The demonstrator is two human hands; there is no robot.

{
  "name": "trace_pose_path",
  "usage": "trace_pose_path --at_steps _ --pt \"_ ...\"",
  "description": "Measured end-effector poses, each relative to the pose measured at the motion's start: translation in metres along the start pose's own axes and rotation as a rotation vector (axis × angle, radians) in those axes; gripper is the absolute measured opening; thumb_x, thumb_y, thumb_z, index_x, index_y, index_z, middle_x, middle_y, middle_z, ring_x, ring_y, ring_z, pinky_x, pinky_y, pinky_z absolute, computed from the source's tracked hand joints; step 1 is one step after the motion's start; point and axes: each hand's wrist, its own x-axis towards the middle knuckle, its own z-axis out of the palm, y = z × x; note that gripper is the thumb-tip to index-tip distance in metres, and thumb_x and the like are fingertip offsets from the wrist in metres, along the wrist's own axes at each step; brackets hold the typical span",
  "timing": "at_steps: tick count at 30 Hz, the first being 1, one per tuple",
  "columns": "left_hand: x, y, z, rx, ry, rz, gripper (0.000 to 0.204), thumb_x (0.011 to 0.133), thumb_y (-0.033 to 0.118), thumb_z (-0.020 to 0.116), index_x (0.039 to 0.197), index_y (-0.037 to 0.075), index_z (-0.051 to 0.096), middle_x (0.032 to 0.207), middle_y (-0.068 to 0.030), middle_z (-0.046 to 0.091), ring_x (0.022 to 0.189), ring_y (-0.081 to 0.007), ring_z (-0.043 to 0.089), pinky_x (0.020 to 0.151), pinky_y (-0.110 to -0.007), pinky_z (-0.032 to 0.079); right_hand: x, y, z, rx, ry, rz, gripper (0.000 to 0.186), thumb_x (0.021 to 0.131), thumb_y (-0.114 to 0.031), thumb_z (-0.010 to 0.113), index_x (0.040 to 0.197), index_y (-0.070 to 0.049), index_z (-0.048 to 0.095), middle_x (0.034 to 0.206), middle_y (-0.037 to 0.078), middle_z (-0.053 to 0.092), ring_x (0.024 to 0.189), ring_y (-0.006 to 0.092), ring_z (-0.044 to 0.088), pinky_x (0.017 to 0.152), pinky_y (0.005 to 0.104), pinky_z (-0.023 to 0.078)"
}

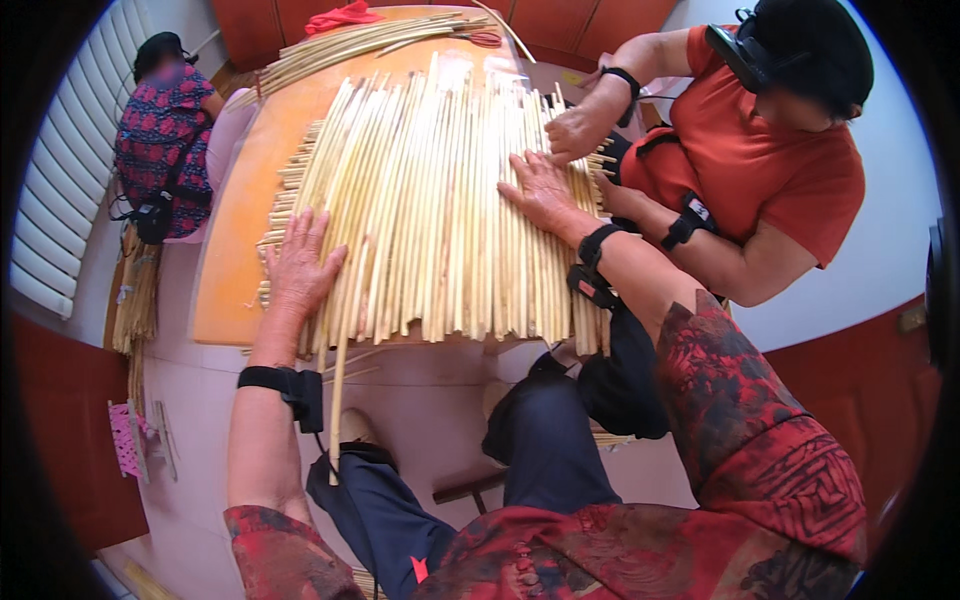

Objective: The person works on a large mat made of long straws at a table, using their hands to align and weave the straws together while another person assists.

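two grips, both unclenched: left hand (302, 268) splayed on the left side of the pale stalks (430, 225), right hand (545, 191) spread on their right; stalks lie side by side on orange table (228, 270).

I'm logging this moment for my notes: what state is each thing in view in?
Stalk layer: side by side, ends uneven
Left hand: open, palm down on the layer
Right hand: open, palm down on the layer
Long stalk: jutting out past the others
Table: partly covered
Red cloth: crumpled
Co-worker's hand: fingers curled
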Motion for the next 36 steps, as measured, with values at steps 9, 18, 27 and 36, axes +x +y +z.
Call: trace_pose_path --at_steps 9,18,27,36 --pt "0.005 -0.017 -0.009 -0.172 -0.072 0.062 0.064 0.092 0.050 0.043 0.146 0.017 0.031 0.153 -0.0087 0.025 0.142 -0.0256 0.020 0.110 -0.059 0.015 -0.001 -0.002 -0.001 -0.064 0.028 -0.008 0.072 0.091 -0.056 0.041 0.143 -0.007 0.035 0.149 0.022 0.025 0.141 0.0362 0.018 0.115 0.0435 0.013" --pt "-0.020 -0.086 0.011 -0.407 0.087 0.033 0.058 0.092 0.035 0.048 0.141 0.005 0.036 0.149 -0.0187 0.029 0.137 -0.0319 0.029 0.112 -0.044 0.020 -0.005 -0.004 -0.003 0.005 0.020 -0.020 0.072 0.091 -0.056 0.039 0.143 -0.007 0.034 0.150 0.023 0.025 0.141 0.0360 0.019 0.114 0.0452 0.012" --pt "-0.025 -0.083 0.019 -0.342 0.160 -0.005 0.055 0.095 0.030 0.046 0.139 0.000 0.035 0.147 -0.0211 0.029 0.136 -0.0343 0.028 0.112 -0.043 0.021 -0.004 -0.009 -0.009 -0.032 -0.024 -0.008 0.072 0.091 -0.057 0.037 0.144 -0.008 0.032 0.150 0.021 0.024 0.141 0.0356 0.018 0.115 0.0437 0.011" --pt "-0.038 -0.084 0.020 -0.359 0.169 0.034 0.055 0.097 0.031 0.043 0.139 -0.004 0.034 0.146 -0.0237 0.029 0.137 -0.0358 0.026 0.113 -0.042 0.020 0.003 -0.005 -0.003 0.017 0.022 -0.084 0.072 0.090 -0.057 0.039 0.142 -0.007 0.034 0.148 0.023 0.025 0.139 0.0384 0.019 0.114 0.0456 0.012"
